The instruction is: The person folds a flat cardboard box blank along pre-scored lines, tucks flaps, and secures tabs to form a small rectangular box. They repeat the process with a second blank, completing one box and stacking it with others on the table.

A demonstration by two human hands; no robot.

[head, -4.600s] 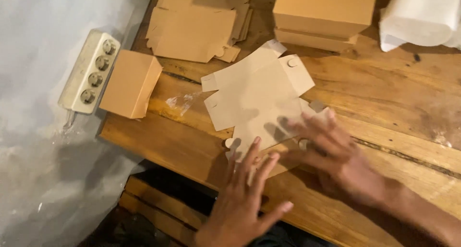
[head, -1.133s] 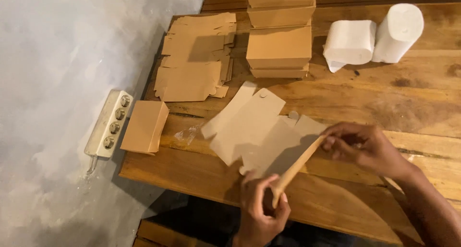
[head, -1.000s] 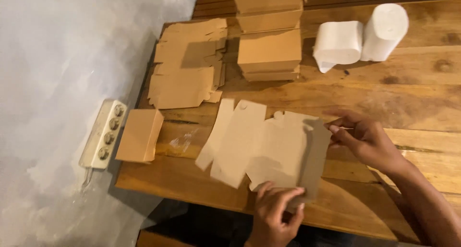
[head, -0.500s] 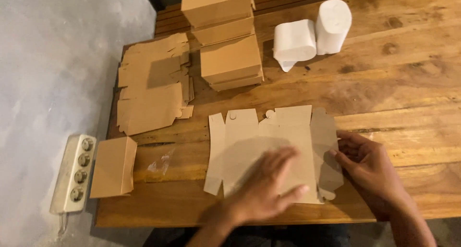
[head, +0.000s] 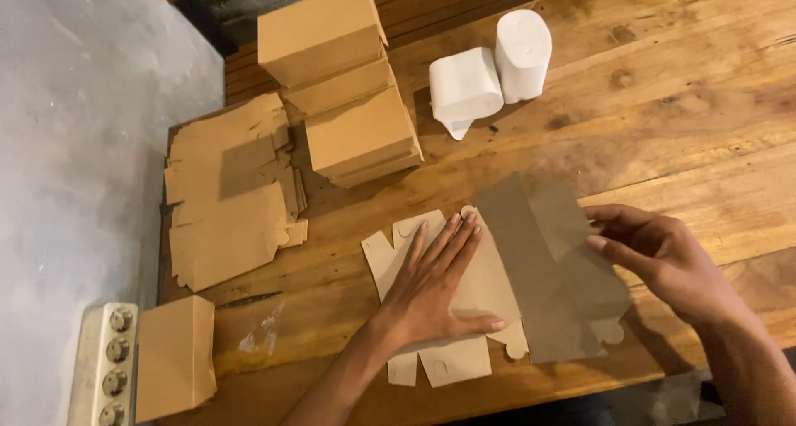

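A flat brown cardboard box blank (head: 464,310) lies near the front edge of the wooden table (head: 705,103). My left hand (head: 435,285) presses flat on its left panels, fingers spread. My right hand (head: 663,260) pinches the blank's right panel (head: 547,268) and holds it folded up and over, so that it stands darker and tilted above the table.
A pile of flat blanks (head: 228,198) lies at the left. Folded boxes (head: 348,86) are stacked behind. Two white paper rolls (head: 489,74) stand at the back. One folded box (head: 174,368) and a white power strip (head: 104,368) sit at the front left corner.
My left hand stays pressed on the blank. My right hand has lifted the right panel up and folded it leftward. The view has shifted a little.
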